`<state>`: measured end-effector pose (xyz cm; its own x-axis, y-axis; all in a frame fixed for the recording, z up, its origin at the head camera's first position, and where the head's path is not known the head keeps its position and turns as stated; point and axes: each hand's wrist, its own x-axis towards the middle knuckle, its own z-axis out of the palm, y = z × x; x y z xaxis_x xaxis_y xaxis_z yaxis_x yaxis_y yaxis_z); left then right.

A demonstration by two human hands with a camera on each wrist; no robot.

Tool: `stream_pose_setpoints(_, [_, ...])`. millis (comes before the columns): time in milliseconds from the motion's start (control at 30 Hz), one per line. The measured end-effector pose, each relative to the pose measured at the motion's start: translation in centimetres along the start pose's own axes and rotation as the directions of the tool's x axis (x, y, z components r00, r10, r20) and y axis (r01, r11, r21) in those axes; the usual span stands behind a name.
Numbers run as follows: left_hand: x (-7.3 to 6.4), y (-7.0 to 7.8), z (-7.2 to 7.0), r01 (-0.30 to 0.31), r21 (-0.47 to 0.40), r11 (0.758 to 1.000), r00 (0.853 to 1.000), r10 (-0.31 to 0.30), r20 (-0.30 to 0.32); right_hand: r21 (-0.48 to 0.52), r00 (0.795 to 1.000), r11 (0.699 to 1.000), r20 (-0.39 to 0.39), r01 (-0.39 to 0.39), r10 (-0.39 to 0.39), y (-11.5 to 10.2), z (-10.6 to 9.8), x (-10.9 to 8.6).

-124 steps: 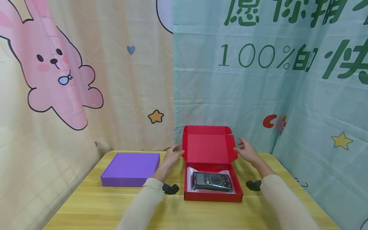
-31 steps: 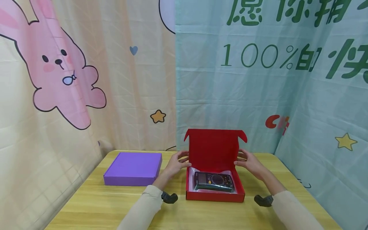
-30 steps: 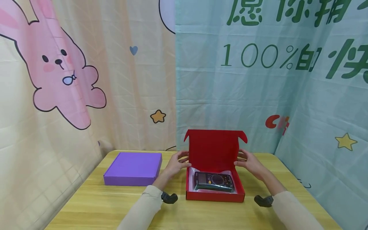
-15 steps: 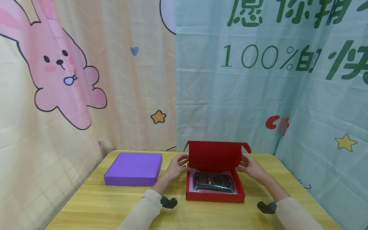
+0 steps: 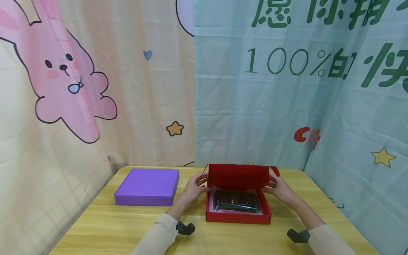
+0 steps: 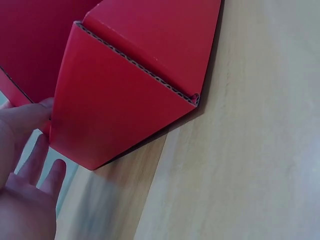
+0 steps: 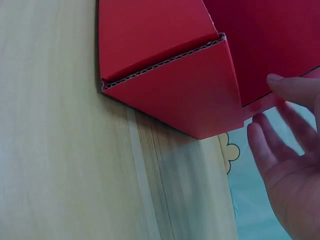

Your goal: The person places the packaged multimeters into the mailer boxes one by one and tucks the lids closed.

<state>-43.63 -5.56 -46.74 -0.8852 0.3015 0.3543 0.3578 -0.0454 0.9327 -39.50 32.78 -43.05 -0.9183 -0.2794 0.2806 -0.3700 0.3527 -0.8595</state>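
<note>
The left hand point(image 5: 193, 187) holds the left edge of the red lid point(image 5: 238, 177) with thumb inside and fingers outside; the right hand point(image 5: 280, 187) grips the opposite edge the same way. The lid stands partly raised at the back of its red box point(image 5: 238, 217), which sits on the wooden bench point(image 5: 220, 241). Inside lies a black multimeter point(image 5: 236, 201) on clear plastic wrap point(image 5: 213, 206), its dial and markings too dark and small to read. Near the box, on the left, is a closed purple box point(image 5: 146, 182). Behind, green lettering on a pale blue curtain point(image 5: 255, 113) reads "愿你拥", cut off by the picture edge, and below it "100%的快"; a cream curtain point(image 5: 153, 92) bears a pink rabbit point(image 5: 60, 81).
</note>
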Motion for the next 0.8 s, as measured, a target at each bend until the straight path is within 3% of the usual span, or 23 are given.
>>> stream_pose_setpoints(200, [-0.5, 1.1, 0.1, 0.020, 0.059, 0.998, 1.000, -0.018, -0.024, -0.044, 0.999, 0.998, 0.016, -0.036, 0.037, -0.9, -0.4, -0.7])
stream_pose_setpoints(267, [-0.8, 1.8, -0.1, 0.028, 0.069, 0.997, 1.000, -0.028, 0.000, -0.019, 0.997, 0.999, 0.064, -0.033, 0.034, -1.3, -0.6, -1.0])
stream_pose_setpoints(367, [-1.2, 3.0, -0.5, 0.036, 0.056, 0.998, 0.995, -0.041, 0.096, 0.099, 0.986, 0.995, 0.166, -0.007, -0.010, -2.0, -1.3, -1.5])
stream_pose_setpoints(433, [-1.5, 3.9, -1.0, 0.061, 0.026, 0.998, 0.982, -0.065, 0.176, 0.225, 0.969, 0.974, 0.240, 0.007, -0.062, -2.4, -1.9, -1.9])
stream_pose_setpoints(567, [-2.0, 5.5, -2.0, 0.136, -0.057, 0.989, 0.942, -0.111, 0.318, 0.413, 0.924, 0.911, 0.349, 0.000, -0.158, -3.2, -2.9, -2.5])
stream_pose_setpoints(633, [-2.2, 6.3, -2.2, 0.170, -0.103, 0.980, 0.926, -0.123, 0.358, 0.416, 0.916, 0.909, 0.362, 0.004, -0.170, -3.7, -3.0, -2.6])
stream_pose_setpoints(700, [-2.3, 6.9, -2.3, 0.196, -0.139, 0.971, 0.917, -0.131, 0.377, 0.375, 0.922, 0.927, 0.354, 0.014, -0.156, -4.3, -2.8, -2.7])
stream_pose_setpoints(800, [-2.5, 7.4, -2.2, 0.224, -0.140, 0.964, 0.917, -0.160, 0.366, 0.299, 0.940, 0.954, 0.325, 0.007, -0.109, -5.0, -2.3, -2.8])
